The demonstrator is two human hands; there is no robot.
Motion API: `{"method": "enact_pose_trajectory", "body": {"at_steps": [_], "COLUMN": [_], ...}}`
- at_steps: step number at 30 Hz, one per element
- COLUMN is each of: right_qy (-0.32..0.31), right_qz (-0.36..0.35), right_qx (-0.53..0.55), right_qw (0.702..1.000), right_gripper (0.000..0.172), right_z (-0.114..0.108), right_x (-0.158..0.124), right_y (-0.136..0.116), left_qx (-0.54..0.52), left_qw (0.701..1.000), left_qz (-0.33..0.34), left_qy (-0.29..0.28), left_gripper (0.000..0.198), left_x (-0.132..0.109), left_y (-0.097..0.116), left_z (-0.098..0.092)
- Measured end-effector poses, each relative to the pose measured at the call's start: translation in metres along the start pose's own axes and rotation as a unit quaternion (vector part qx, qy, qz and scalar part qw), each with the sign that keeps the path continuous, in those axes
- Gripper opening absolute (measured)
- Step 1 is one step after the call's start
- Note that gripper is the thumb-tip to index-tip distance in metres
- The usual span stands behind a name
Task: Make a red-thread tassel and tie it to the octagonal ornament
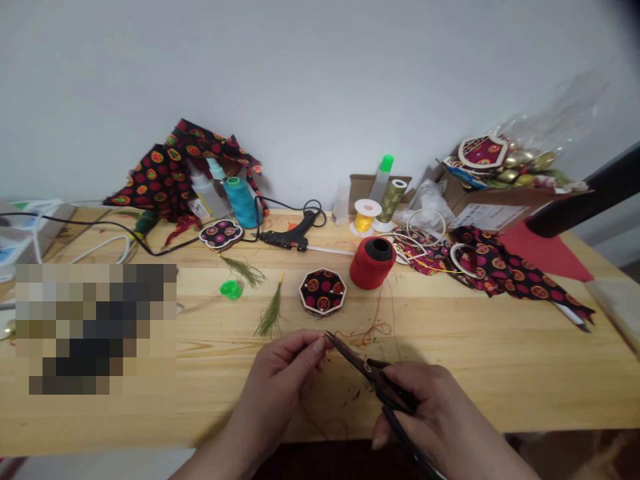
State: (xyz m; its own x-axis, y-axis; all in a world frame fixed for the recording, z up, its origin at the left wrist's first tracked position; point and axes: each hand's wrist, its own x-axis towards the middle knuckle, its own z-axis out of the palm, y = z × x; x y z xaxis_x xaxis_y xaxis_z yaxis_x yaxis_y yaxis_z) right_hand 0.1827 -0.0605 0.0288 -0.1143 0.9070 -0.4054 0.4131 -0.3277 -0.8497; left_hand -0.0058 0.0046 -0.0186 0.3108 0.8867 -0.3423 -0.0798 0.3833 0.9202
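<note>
My left hand (295, 363) is closed in a pinch at the middle front of the table, on red thread (373, 328) as far as I can see. In my right hand (435, 407) are black-handled scissors (367, 373), their blade tips touching or very close to my left fingertips. The thread trails right toward a large red spool (373, 263). Just beyond my hands lies an octagonal ornament (323, 292) of patterned dark fabric in a pale frame. Left of it is a green tassel (271, 312) with a yellow top.
A black glue gun (287, 237) with a cord lies behind the ornament. A scalloped ornament (221, 233), a teal thread cone (243, 200) and a green cap (231, 289) are at left. Patterned fabric (500, 267) and a cardboard box (493, 207) occupy the right. Part of the left is pixelated.
</note>
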Motion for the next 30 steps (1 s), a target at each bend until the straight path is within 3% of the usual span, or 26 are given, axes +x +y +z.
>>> {"method": "enact_pose_trajectory", "body": {"at_steps": [4,10,14,17,20,22,25,27,30], "right_qy": [-0.007,-0.068,-0.08,-0.065,0.014,0.104,0.216,0.246,0.259], "right_qz": [0.011,0.046,0.044,0.054,0.023,0.013,0.072,0.094,0.09], "right_qx": [-0.001,0.061,0.073,0.046,-0.078,-0.21,-0.378,-0.451,-0.487], "right_qw": [1.0,0.995,0.993,0.995,0.997,0.972,0.897,0.853,0.829], "right_gripper": [0.026,0.018,0.015,0.01,0.01,0.019,0.025,0.026,0.024], "right_z": [-0.001,0.0,-0.001,-0.01,-0.031,-0.051,-0.081,-0.097,-0.112], "right_x": [-0.001,0.001,0.0,-0.004,-0.009,-0.011,-0.013,-0.014,-0.015], "right_y": [-0.001,0.011,0.012,0.012,0.021,0.035,0.062,0.078,0.093], "left_qx": [-0.014,-0.048,-0.008,0.004,0.018,0.019,0.001,-0.018,-0.036], "left_qw": [0.999,0.995,0.994,0.996,0.997,0.998,0.999,0.999,0.998], "left_qz": [0.027,-0.001,0.007,0.025,0.037,0.033,0.003,-0.011,-0.014], "left_qy": [0.015,-0.092,-0.105,-0.09,-0.058,-0.042,-0.038,-0.038,-0.039], "left_gripper": [0.012,0.015,0.015,0.015,0.016,0.016,0.016,0.016,0.016], "left_x": [0.001,-0.004,-0.005,-0.004,-0.003,-0.004,-0.005,-0.005,-0.004], "left_y": [0.002,0.01,0.009,0.009,0.009,0.01,0.01,0.009,0.007], "left_z": [-0.001,0.001,0.002,0.003,0.002,0.002,0.002,0.003,0.003]}}
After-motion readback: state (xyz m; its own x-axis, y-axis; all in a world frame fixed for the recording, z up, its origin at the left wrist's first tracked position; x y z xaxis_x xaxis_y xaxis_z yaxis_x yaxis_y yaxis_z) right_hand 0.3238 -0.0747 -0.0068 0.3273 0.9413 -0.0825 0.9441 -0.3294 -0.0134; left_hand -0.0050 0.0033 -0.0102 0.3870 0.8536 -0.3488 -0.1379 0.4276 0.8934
